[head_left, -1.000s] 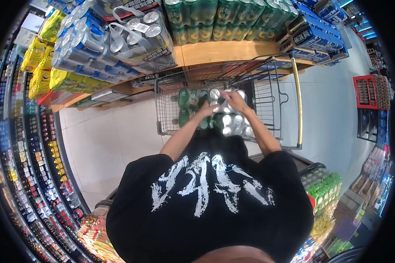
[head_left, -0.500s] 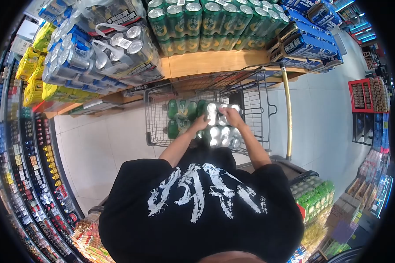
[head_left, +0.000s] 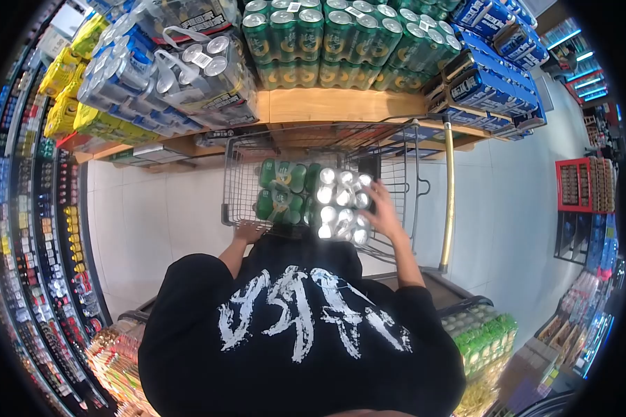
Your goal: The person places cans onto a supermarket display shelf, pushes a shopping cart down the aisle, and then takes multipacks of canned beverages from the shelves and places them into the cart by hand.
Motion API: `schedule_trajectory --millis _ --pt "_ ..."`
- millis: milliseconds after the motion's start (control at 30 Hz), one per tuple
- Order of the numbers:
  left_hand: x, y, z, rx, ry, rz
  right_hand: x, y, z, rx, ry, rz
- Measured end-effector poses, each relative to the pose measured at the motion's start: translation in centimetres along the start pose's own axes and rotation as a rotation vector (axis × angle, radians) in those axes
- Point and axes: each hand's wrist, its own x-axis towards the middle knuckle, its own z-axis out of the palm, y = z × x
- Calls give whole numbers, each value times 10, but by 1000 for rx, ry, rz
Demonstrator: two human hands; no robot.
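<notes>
A wire shopping cart [head_left: 233, 182] stands in front of me, holding a pack of green cans [head_left: 279, 189] on its left and packs of silver-topped cans [head_left: 341, 205] on its right. My right hand [head_left: 380, 210] is beside the right edge of the silver cans, fingers spread, holding nothing. My left hand [head_left: 247, 232] rests at the cart's near rim, below the green cans. Whether it grips the wire is unclear. My black printed shirt hides the cart's near end.
A wooden shelf [head_left: 327, 104] beyond the cart carries green can packs [head_left: 341, 38], wrapped silver and blue packs [head_left: 153, 69] and blue boxes [head_left: 490, 76]. The cart's yellow handle [head_left: 446, 194] runs along its right. Bottle shelves [head_left: 35, 243] line the left; green packs [head_left: 483, 333] stand lower right.
Both hands have come off the top of the silver cans. The left has drawn back to the cart's near rim, the right has slid to the pack's right side. The view shifted slightly.
</notes>
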Motion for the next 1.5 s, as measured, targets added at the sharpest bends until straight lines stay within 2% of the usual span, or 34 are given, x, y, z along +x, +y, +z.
schedule_trajectory --millis 67,200,267,367,433,467,567,667,767,900,1000,1100,1200,1400,1500 --pt "-13 -13 5 -114 -48 -129 -5 -8 -43 -45 264 -45" --pt "-27 -17 3 18 -19 -85 -34 58 -119 -319 768 175" --pt "-20 -18 2 63 -54 -131 -45 77 -149 -559 846 308" --pt "-15 -11 -1 150 -25 -128 -66 118 -157 -106 366 877" --pt "-6 -14 -2 119 -55 -91 -77 130 -131 245 368 876" --pt "-3 -18 5 147 78 -37 -81 136 -124 420 365 866" --pt "6 -21 8 169 62 -13 -78 137 -122 112 318 958" --pt "5 -26 8 181 114 13 -77 138 -114 -38 324 886" --pt "-6 -31 2 113 171 45 -82 159 -101 -121 437 672" --pt "-8 -45 -2 57 152 85 -77 145 -102 -110 342 788" --pt "-17 -54 -14 8 119 124 -75 139 -94 -171 390 708" --pt "-27 -62 -18 -24 110 111 -72 126 -91 -143 382 751" --pt "-28 -73 -16 -35 81 89 -74 148 -79 -170 450 638" --pt "-30 -99 -6 -51 128 113 -64 132 -66 -73 452 670" --pt "-36 -109 -8 -37 113 121 -62 148 -55 -103 474 641"
